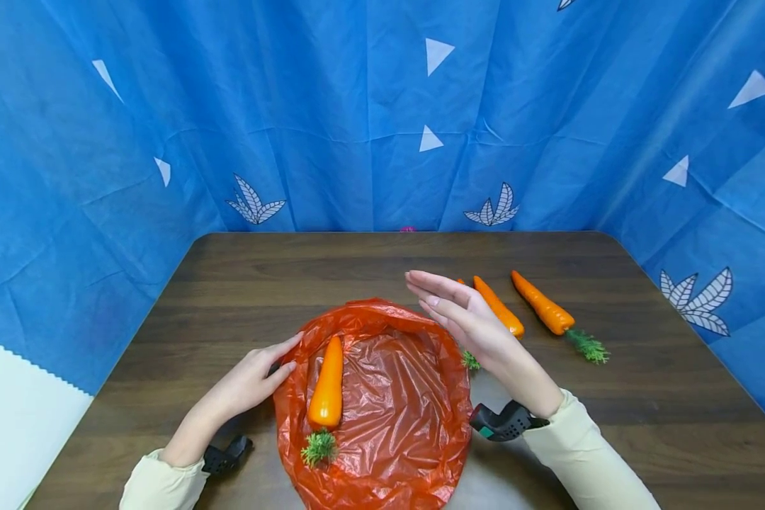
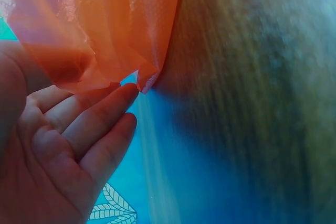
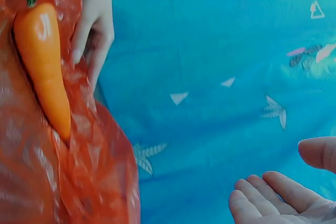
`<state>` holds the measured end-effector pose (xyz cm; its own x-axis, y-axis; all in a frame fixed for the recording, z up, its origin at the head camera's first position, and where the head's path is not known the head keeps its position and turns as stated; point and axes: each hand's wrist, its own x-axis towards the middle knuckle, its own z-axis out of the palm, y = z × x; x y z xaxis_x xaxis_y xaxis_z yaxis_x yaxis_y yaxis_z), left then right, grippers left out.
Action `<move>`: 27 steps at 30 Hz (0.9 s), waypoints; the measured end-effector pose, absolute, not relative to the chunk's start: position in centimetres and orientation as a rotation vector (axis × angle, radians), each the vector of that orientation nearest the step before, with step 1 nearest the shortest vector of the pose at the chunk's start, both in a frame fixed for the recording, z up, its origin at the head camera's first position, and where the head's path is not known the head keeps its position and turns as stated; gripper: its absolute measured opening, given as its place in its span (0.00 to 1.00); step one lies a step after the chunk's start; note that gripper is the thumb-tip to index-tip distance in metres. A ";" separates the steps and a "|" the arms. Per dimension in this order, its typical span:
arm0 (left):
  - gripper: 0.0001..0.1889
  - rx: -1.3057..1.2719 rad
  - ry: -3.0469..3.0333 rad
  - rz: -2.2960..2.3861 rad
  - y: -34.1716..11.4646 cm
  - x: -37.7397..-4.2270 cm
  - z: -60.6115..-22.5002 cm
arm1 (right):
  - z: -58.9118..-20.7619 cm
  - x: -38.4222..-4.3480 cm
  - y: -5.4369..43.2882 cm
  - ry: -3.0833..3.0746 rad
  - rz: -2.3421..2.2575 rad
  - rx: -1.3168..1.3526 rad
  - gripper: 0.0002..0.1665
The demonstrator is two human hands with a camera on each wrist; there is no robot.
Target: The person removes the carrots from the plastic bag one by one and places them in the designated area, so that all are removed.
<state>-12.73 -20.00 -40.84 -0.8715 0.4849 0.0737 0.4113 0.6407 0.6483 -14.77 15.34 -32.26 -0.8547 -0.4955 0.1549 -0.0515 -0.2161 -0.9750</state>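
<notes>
A red plastic bag (image 1: 389, 397) stands spread open in a round shape near the table's front. Inside it, along the left side, lies an orange carrot (image 1: 326, 389) with a green leafy top. My left hand (image 1: 261, 375) touches the bag's left rim, its fingers fairly straight against the plastic; the left wrist view shows the fingers (image 2: 97, 121) at the bag's edge. Over the bag's right rim my right hand (image 1: 465, 315) is held up, fingers straight and together, with nothing in it. In the right wrist view its palm faces up beside the bag.
On the table behind my right hand lie more carrots: a whole one (image 1: 542, 304) with its leafy top, another (image 1: 500, 308) partly hidden by the hand, and a small orange tip beside it. The wooden table (image 1: 229, 283) ends at a blue patterned curtain (image 1: 331, 106).
</notes>
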 end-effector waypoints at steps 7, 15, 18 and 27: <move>0.29 0.787 2.759 1.042 -20.0 -12.6 -40.6 | -32.8 -14.6 12.1 1.702 -2.127 -0.658 0.27; 0.29 0.756 2.751 1.046 -20.0 -12.5 -40.6 | -33.7 -14.6 8.9 1.689 -2.155 -0.655 0.26; 0.29 0.765 2.752 1.046 -20.0 -12.5 -40.7 | -34.3 -14.4 8.1 1.684 -2.143 -0.611 0.25; 0.29 0.778 2.753 1.044 -20.1 -12.6 -40.7 | -36.5 -13.9 6.6 1.721 -2.106 -0.475 0.26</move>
<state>-12.61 -20.11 -40.74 -0.8652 0.4936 0.0880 0.4279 0.6353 0.6429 -13.87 6.57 -36.53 -0.8714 -0.4901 0.0211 0.0768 -0.1789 -0.9809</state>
